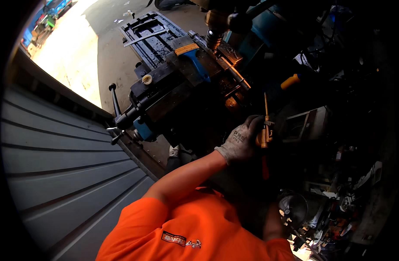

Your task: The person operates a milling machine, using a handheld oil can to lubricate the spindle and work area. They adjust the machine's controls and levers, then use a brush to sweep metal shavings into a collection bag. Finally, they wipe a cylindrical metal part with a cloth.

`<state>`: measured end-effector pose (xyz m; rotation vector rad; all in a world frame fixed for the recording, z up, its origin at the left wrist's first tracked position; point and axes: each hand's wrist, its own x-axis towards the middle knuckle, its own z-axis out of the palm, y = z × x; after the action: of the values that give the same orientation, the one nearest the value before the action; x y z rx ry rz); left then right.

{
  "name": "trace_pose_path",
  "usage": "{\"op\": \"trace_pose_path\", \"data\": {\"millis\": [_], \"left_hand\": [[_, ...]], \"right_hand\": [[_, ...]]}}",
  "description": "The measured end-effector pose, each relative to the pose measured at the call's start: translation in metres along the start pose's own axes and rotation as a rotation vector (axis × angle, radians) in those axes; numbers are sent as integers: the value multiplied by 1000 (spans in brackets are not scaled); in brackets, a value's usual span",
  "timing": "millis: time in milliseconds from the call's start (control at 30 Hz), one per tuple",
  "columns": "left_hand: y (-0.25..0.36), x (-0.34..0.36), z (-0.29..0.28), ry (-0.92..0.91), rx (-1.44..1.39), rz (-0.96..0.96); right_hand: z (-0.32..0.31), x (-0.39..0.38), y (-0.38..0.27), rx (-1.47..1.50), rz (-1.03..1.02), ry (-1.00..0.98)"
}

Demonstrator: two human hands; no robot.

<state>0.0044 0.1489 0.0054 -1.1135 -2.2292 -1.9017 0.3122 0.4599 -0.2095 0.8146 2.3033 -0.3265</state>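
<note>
My left hand (241, 141), in a grey-white work glove, is closed around what looks like an air blow gun (264, 138). Its thin, pointed nozzle stands up, away from me, and a red length shows below the body. The hand is just short of a milling machine. On that machine a metal round bar (238, 77) lies beneath the spindle's cutter (214, 40). Left of the bar, a flat brush (195, 61) with a blue handle rests on the dark vise (173, 74). My right forearm (273, 219) runs into deep shadow, which hides the right hand.
Crank handles (113, 93) stick out at the machine's left, near a grey ribbed metal wall (64, 152). The slotted machine table (149, 37) reaches away from me. A yellow-handled object (290, 81) lies to the right. Cluttered parts (338, 209) fill the dark lower right.
</note>
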Motion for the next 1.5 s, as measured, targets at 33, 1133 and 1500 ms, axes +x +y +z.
{"op": "trace_pose_path", "data": {"millis": [33, 1133, 1500], "left_hand": [[2, -1, -2, 15, -5, -13], [-33, -20, 6, 144, -172, -79], [-40, -24, -1, 154, -176, -79]], "right_hand": [[-5, -1, 1, -1, 13, 2], [-1, -61, 41, 249, 33, -109], [-115, -90, -2, -91, 133, 452]]}}
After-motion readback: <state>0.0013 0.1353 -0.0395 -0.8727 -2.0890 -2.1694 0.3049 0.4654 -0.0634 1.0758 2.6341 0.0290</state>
